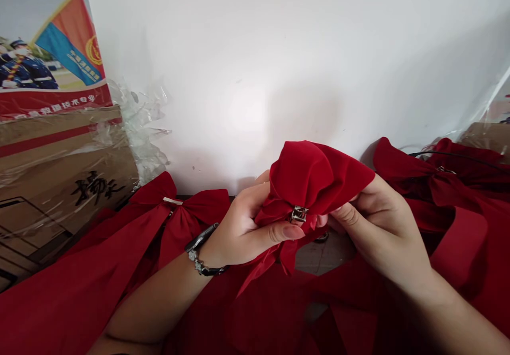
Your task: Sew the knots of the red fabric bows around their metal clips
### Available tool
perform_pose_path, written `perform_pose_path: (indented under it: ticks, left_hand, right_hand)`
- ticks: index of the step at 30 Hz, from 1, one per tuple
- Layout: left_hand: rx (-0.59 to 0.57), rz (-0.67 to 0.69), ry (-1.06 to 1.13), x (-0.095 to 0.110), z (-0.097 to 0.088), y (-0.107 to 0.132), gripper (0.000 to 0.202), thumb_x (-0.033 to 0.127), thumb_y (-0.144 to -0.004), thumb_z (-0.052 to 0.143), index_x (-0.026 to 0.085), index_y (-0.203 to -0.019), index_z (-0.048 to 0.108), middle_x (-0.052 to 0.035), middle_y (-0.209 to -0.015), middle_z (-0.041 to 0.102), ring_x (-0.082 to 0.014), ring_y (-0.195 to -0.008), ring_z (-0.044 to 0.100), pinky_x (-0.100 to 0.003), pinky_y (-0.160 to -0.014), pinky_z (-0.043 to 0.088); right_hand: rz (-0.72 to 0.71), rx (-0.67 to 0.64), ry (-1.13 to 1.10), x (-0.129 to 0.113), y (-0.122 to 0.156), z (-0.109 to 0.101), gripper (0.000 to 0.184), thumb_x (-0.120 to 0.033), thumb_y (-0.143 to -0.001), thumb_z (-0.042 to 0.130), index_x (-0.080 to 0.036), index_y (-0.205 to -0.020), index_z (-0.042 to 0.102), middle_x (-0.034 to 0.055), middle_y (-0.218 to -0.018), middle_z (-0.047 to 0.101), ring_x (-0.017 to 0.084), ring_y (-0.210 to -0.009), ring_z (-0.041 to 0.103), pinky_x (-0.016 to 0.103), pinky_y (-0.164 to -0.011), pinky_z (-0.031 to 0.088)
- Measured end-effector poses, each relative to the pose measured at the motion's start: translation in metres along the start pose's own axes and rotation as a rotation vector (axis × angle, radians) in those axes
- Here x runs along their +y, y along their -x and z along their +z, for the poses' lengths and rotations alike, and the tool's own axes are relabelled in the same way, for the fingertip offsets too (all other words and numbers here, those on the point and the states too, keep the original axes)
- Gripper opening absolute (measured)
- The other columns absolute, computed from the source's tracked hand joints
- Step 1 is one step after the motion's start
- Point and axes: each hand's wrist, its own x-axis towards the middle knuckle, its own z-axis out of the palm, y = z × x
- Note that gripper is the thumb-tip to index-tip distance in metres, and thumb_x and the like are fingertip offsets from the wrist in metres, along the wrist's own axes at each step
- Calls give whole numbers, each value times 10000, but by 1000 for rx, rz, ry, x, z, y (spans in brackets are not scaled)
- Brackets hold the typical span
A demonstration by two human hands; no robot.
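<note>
A red velvet-like fabric bow (303, 171) is held up between my two hands, in the middle of the view. At its gathered centre sits a small shiny metal clip (298, 215). My left hand (247, 227) is closed on the bow's left side, its thumb lying just under the clip. On the right side my right hand (374, 222) pinches the fabric, with its fingers partly hidden behind it. Red ribbon tails (274, 264) hang down below the left hand.
Another red bow (199, 206) with a pale metal bar lies at left. More red bows (430, 169) are heaped at right near a black cable (466, 158). Taped cardboard boxes (59, 169) stand at far left, and a white wall (223, 68) rises behind.
</note>
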Motion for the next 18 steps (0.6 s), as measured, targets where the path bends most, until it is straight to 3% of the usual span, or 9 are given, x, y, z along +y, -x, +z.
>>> perform_pose_path:
  ticks: [7, 13, 18]
  left_hand:
    - [0, -105, -137, 2, -4, 1, 306, 467, -772, 704, 177, -866, 678, -96, -919, 675, -240, -930, 571, -378, -884, 463]
    - [-57, -76, -133, 3, -5, 0, 254, 444, -794, 688, 198, -775, 627, -38, -760, 603, -194, -824, 500, -334, -832, 433]
    - [-63, -70, -128, 3, -6, -2, 254, 430, -794, 693, 190, -764, 615, -29, -766, 560, -177, -814, 490, -312, -815, 433]
  right_hand:
    - [-73, 8, -45, 9, -5, -5, 94, -186, -875, 633, -188, -782, 642, -11, -629, 640, 93, -561, 608, 188, -542, 518]
    - [-128, -13, 6, 10, -5, -11, 63, -173, -841, 672, -198, -783, 672, -9, -620, 654, 98, -544, 618, 185, -524, 526]
    - [-158, -28, 2, 10, -8, -12, 61, -168, -840, 670, -198, -790, 687, -3, -634, 672, 92, -548, 617, 166, -524, 526]
